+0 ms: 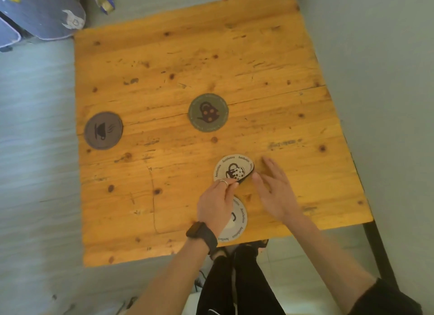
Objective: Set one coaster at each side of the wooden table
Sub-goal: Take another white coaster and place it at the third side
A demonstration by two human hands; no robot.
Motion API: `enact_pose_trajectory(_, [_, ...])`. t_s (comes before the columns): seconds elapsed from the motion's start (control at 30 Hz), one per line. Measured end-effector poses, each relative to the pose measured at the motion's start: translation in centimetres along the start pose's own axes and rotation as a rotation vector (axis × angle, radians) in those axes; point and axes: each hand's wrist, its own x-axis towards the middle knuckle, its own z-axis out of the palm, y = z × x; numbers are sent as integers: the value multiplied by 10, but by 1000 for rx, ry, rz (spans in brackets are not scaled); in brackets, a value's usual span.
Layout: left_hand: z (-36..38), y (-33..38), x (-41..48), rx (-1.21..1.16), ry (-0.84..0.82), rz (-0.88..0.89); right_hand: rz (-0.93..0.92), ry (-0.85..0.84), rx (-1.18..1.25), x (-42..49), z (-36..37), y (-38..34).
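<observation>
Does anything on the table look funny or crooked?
Yes. The cream round coaster with the dotted cup picture is tipped up on one edge, pinched by the left hand. The green round coaster sits mid-table, not at a side.

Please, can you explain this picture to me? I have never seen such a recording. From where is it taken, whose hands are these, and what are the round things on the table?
There is no machine here. One picture comes from a camera worn on a person's head, looking down at that person's own two bare hands.

Below is a wooden table with four round coasters. A grey coaster with a steaming cup lies near the left edge. A green coaster with a teapot lies near the middle. A pale coaster lies at the near edge, partly hidden under the left wrist.

The left hand, wearing a ring and a dark watch, pinches the edge of a cream coaster with a dotted mug, which looks tilted up from the wood. The right hand is open beside it, holding nothing.
</observation>
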Motion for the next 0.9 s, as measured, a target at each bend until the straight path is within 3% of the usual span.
enact_pose_trajectory(0.07, [11, 2, -6, 21, -43, 25, 81, 34, 144, -12, 5, -5])
enact_pose_trajectory(0.2, [20, -3, -3, 52, -117, 18, 194, 139, 154, -10, 16, -7])
enact_pose_trajectory(0.3, [12, -2, 4, -106, -192, -67, 188, 180, 202, -10, 22, -6])
enact_pose_trajectory(0.5, [-40, 28, 8, -352, -58, -263, 199, 144, 372, -49, -17, -25])
enact_pose_trajectory(0.73, [-90, 101, -33, -639, -525, -401, 336, 231, 721, -148, -85, -40])
enact_pose_trajectory(0.83, [-87, 128, -59, -792, -567, -507, 418, 290, 884, -188, -98, -38])
enact_pose_trajectory(0.9, [-78, 140, -72, -752, -550, -437, 453, 309, 909, -212, -102, -31])
